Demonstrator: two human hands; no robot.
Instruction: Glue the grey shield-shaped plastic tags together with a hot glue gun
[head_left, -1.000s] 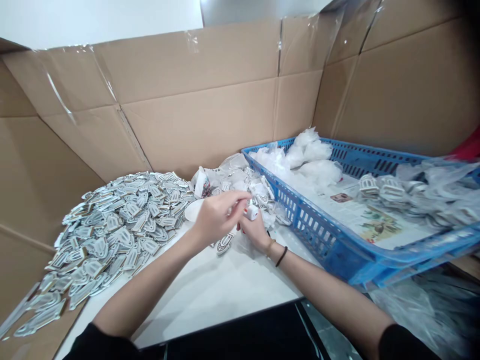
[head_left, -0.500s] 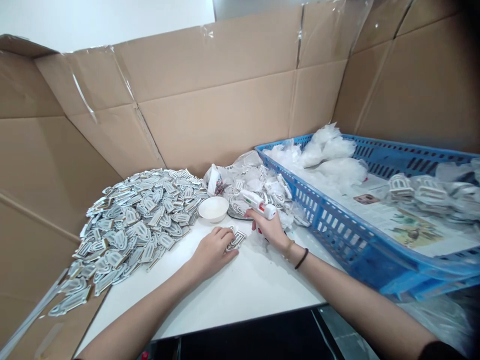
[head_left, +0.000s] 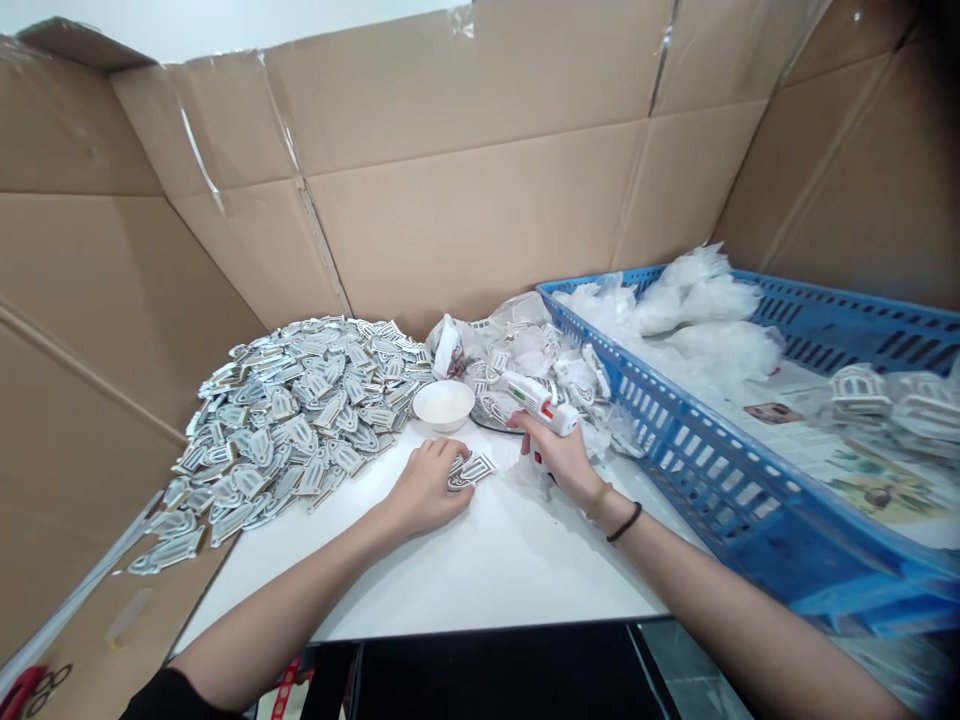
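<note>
My right hand (head_left: 562, 460) is wrapped round a white hot glue gun (head_left: 538, 400), whose nozzle end points left and away from me above a bagged heap. My left hand (head_left: 435, 487) rests on the white tabletop with its fingers curled round the edge of a flat white arch-patterned cutout piece (head_left: 471, 470). Part of that piece is hidden under the fingers. Just beyond the left hand stands a shallow white bowl (head_left: 443, 405). A large heap of similar flat pieces (head_left: 300, 420) lies to the left.
A blue plastic crate (head_left: 660, 440) on the right holds clear bags (head_left: 720, 310), newspaper and stacked pieces. Plastic-wrapped pieces (head_left: 574, 375) lie against its left side. Cardboard walls (head_left: 480, 210) surround the table (head_left: 487, 580). Red-handled scissors (head_left: 34, 690) show at lower left.
The camera view has shifted, so the scene sits a little further right in the picture. Both hands keep their holds, and the glue gun stays close to the same spot over the table.
</note>
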